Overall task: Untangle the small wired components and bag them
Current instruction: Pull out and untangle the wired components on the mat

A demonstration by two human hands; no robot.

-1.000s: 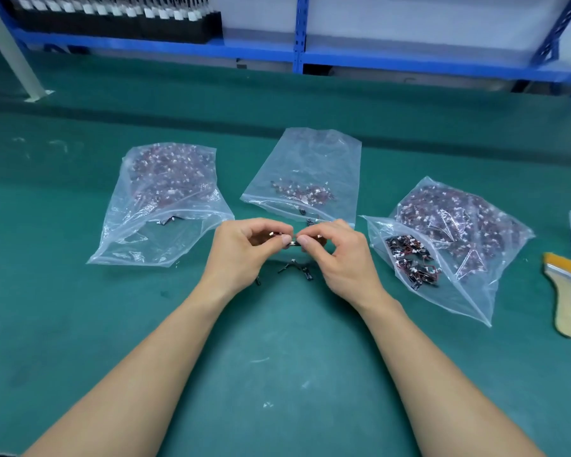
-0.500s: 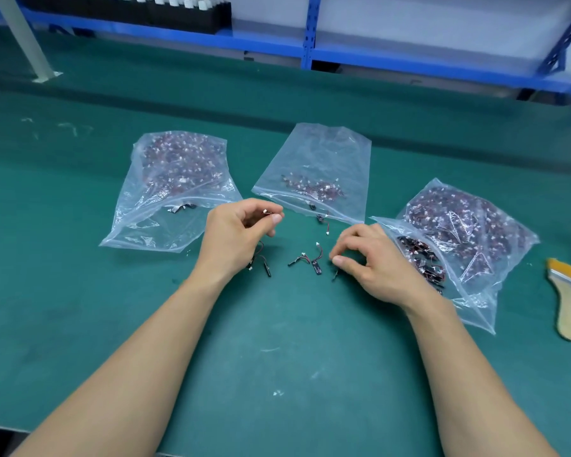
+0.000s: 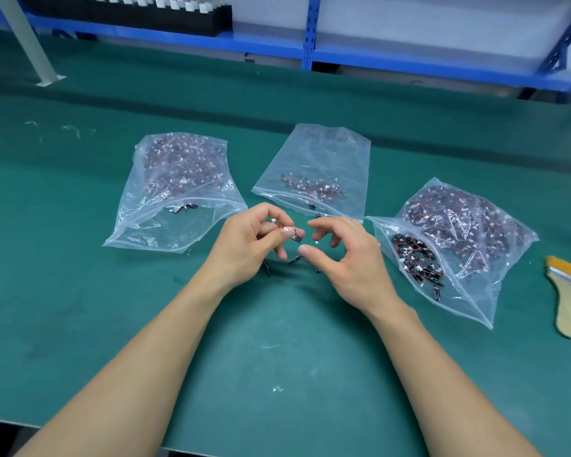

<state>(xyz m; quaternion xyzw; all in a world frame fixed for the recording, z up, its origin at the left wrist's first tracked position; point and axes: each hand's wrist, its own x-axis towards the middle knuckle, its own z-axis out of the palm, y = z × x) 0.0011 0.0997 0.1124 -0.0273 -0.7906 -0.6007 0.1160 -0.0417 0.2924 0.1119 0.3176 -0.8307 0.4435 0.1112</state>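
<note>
**Wired components sorted on table (image 3: pixel 80 308); three clear bags in a row beyond the hands.**
Left bag (image 3: pixel 152 232), middle bag (image 3: pixel 327 150) and right bag (image 3: pixel 468 298) each hold components, mouths toward the person. Left hand (image 3: pixel 254 245): thumb and fingers clamped on one wired component (image 3: pixel 289 231), near the middle bag's mouth. Right hand (image 3: pixel 350 262): fingers curled, thumb and forefinger apart, gripping nothing. Brush (image 3: pixel 567 311) lies far right. Loose components (image 3: pixel 297 258) lie on the table under the hands.

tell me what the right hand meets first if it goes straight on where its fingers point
Probably the wired component pinched by the left hand; the right hand points leftward at it, though depth is unclear.
</note>
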